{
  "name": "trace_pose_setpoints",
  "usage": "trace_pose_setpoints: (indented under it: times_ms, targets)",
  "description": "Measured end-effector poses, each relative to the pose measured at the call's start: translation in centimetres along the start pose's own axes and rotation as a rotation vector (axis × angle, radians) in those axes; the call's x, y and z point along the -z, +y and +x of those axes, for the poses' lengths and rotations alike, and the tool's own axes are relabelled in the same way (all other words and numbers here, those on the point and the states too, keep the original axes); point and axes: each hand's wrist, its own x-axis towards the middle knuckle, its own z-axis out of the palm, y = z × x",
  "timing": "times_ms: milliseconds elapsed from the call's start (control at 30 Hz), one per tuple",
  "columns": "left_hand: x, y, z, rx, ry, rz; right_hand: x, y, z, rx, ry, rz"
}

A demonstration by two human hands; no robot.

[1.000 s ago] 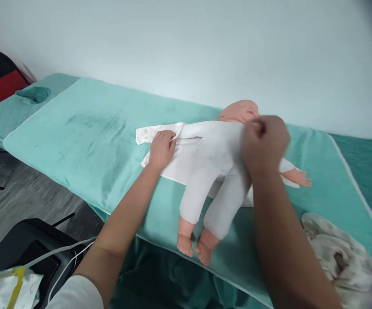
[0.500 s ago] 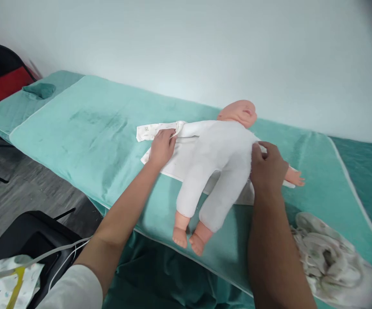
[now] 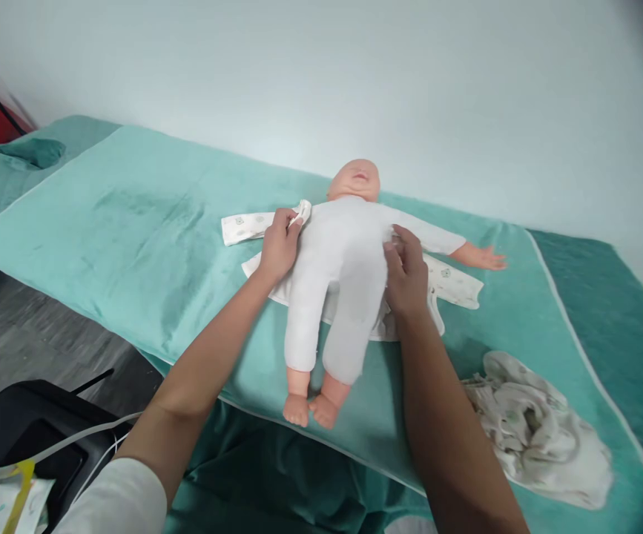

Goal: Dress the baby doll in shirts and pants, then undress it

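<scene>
Sleeve [image 3: 243, 227] of a thin white garment [image 3: 383, 326] with small pale prints sticks out left of a soft, white-bodied doll [image 3: 348, 245] with pinkish head and feet, which lies face up over that garment on a long padded bed [image 3: 148, 208] covered in velvety mint green. Just left of the doll's trunk, the left hand [image 3: 282, 248] pinches the sleeve's gathered opening. Right of the trunk, the right hand [image 3: 407, 267] touches the doll's flank, well apart from the other; whether its bent fingers grip cloth cannot be told. Since half a second ago the doll has been straightened and its far arm has swung up, leaving the garment's second printed sleeve [image 3: 454, 283] more exposed below it; the body looks better centred. Right of the doll's legs sits a crumpled off-white cloth bundle [image 3: 538, 430].
</scene>
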Motion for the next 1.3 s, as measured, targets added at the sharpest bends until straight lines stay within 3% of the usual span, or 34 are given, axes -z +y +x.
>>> trace_pose_setpoints:
  times_ms: [233, 500, 567, 667, 733, 800, 867, 933, 1033, 1167, 1300]
  targets:
    - [-0.4, 3.4, 2.2, -0.018, -0.001, 0.097, -1.0, -0.5, -0.4, 0.064, -0.251, 0.098]
    - [1.6, 7.0, -0.1, 0.031, -0.080, 0.406, -1.4, 0.8, 0.0, -0.006, -0.238, 0.246]
    - [2.1, 8.4, -1.1, 0.051, -0.169, 0.307, -1.4, 0.9, -0.1, -0.015, -0.211, 0.252]
    - [2.9, 9.3, -2.5, 0.076, -0.439, -0.002, -1.4, 1.0, -0.1, -0.011, -0.178, 0.263]
    - [3.8, 8.1, -2.8, 0.059, -0.468, -0.127, -1.4, 1.1, -0.2, -0.016, -0.174, 0.266]
    - [4.9, 5.3, -2.7, -0.013, -0.246, -0.009, -1.6, 1.1, -0.2, -0.015, -0.161, 0.258]
    - [6.2, 1.7, -2.3, -0.083, -0.051, 0.361, -1.7, 1.2, -0.1, -0.016, -0.143, 0.252]
    - [7.6, -1.7, -1.8, -0.062, -0.076, 0.677, -1.9, 1.2, -0.1, -0.028, -0.131, 0.243]
    - [9.7, -4.8, -0.8, -0.010, -0.145, 0.895, -2.0, 1.2, 0.0, -0.036, -0.115, 0.222]
    - [11.7, -6.3, 1.1, -0.087, -0.197, 1.020, -1.9, 1.4, -0.2, -0.034, -0.067, 0.172]
    - [12.0, -7.0, 2.1, -0.135, -0.154, 1.047, -1.9, 0.9, -0.1, 0.055, 0.145, 0.075]
